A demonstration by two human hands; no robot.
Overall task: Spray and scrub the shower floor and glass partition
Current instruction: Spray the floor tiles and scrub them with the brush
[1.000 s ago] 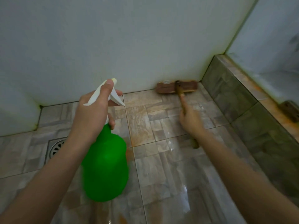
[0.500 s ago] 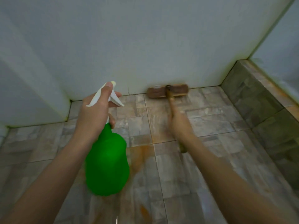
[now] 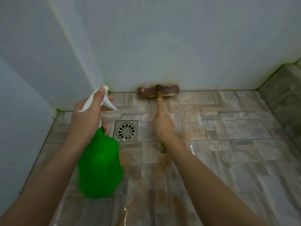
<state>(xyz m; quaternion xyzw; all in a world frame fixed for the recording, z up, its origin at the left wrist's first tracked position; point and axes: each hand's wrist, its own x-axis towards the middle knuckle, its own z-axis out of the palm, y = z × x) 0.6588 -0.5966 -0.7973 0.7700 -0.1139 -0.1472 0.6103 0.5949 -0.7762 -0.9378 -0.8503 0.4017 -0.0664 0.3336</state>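
Head view, looking down into a shower corner. Shower floor (image 3: 228,128): grey-brown stone-pattern tiles filling the lower frame, wet and glossy near the camera, with an orange-brown smear in the near centre. White wall (image 3: 179,46) closes the far side, and a raised tiled kerb (image 3: 283,95) runs along the right. Cannot tell whether any panel in view is the glass partition.

Spray bottle (image 3: 99,163): green body, white trigger head, carried above the floor at left with the nozzle pointing to the far right. Left hand (image 3: 88,118) wraps the neck, one finger lying along the top of the spray head. Judgement: held ready so fresh spray can land ahead of the scrubbing.

Brush (image 3: 157,91): brown head flat on the tiles, touching the base of the far wall, its handle running back toward the camera. Right hand (image 3: 162,126) is blurred; fingers closed round the handle, exact finger lie not resolvable. Judgement: the low grip gives pressure into the floor-wall joint.

Drain (image 3: 126,130): square metal grate between the two hands, apart from the brush head.
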